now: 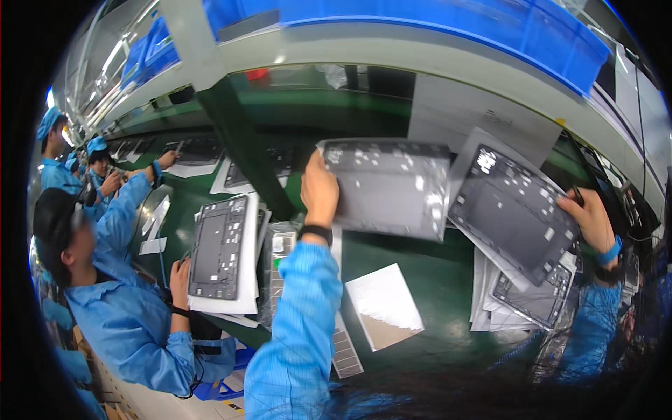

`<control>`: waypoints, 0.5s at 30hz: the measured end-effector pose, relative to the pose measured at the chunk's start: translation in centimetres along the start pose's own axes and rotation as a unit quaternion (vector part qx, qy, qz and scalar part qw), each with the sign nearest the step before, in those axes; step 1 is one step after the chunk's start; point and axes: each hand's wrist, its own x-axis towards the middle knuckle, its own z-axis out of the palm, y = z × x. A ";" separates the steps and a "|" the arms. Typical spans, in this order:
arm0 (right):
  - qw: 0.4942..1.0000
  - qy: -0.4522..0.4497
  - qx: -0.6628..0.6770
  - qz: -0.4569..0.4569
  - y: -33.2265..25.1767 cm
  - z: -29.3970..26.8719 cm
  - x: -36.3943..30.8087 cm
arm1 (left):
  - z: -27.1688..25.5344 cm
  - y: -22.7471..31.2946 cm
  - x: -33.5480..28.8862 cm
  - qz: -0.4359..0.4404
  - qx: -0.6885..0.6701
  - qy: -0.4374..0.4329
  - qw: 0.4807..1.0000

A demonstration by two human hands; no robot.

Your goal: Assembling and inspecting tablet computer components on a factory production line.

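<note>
My left hand (320,194) is closed on the left edge of a dark tablet housing (392,192), which is raised over the bench and seems covered by clear, shiny plastic film. My right hand (589,222) grips the right edge of a second dark tablet housing (514,213), tilted, with small white pads along its borders and a pale sheet (465,168) behind it. A small dark thing shows by the right thumb; I cannot make out what it is. Under this housing, another housing (532,297) lies on a stack of white sheets (488,301).
On the green bench lie a white-and-brown sheet (383,308) and a strip of rectangular labels (346,350). At left, a co-worker in blue (133,308) touches a housing (218,248) on white sheets. A post (245,140) and a shelf with blue bins (448,31) stand beyond.
</note>
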 end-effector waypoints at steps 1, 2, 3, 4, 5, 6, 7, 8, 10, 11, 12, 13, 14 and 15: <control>1.000 0.007 0.006 0.025 1.3 -0.9 -1.5 | 1.3 -0.6 1.7 -0.011 0.035 0.014 0.999; 0.999 0.019 0.006 0.050 2.3 -2.1 -3.3 | 3.3 -2.0 3.6 -0.020 0.062 0.025 0.998; 0.997 0.056 -0.012 0.049 3.5 -2.6 -5.4 | 4.4 -3.4 5.5 -0.059 0.095 0.024 0.993; 0.994 0.091 -0.030 0.046 4.9 -2.9 -7.2 | 5.5 -5.3 7.4 -0.100 0.127 0.024 0.987; 0.995 0.075 -0.026 0.060 6.8 -4.2 -8.5 | 6.7 -7.5 8.7 -0.064 0.155 0.057 0.984; 0.995 0.059 -0.025 0.076 8.7 -5.7 -10.1 | 8.0 -9.7 10.6 -0.036 0.197 0.058 0.978; 0.990 0.085 -0.050 0.105 11.1 -6.7 -12.1 | 9.0 -10.2 12.0 -0.037 0.232 0.044 0.971; 0.982 0.110 -0.071 0.135 13.7 -7.5 -13.8 | 9.5 -10.0 13.0 -0.061 0.270 0.022 0.961; 0.986 0.085 -0.037 0.137 17.2 -9.6 -14.6 | 9.4 -12.9 16.2 -0.070 0.322 0.011 0.944; 0.982 -0.019 -0.045 0.183 17.1 -10.9 -14.4 | 9.5 -13.8 17.0 -0.067 0.352 0.058 0.932; 0.966 -0.125 -0.046 0.221 17.2 -12.5 -14.2 | 8.5 -15.3 18.7 -0.054 0.354 0.070 0.931; 0.936 -0.220 -0.062 0.268 16.4 -13.6 -14.2 | 9.5 -15.2 19.3 -0.083 0.375 0.050 0.922; 0.934 -0.216 -0.051 0.279 18.6 -13.6 -14.8 | 8.8 -15.2 20.5 -0.084 0.351 0.042 0.932; 0.939 -0.200 -0.014 0.279 22.1 -13.3 -14.8 | 8.3 -16.5 21.9 -0.099 0.382 0.010 0.919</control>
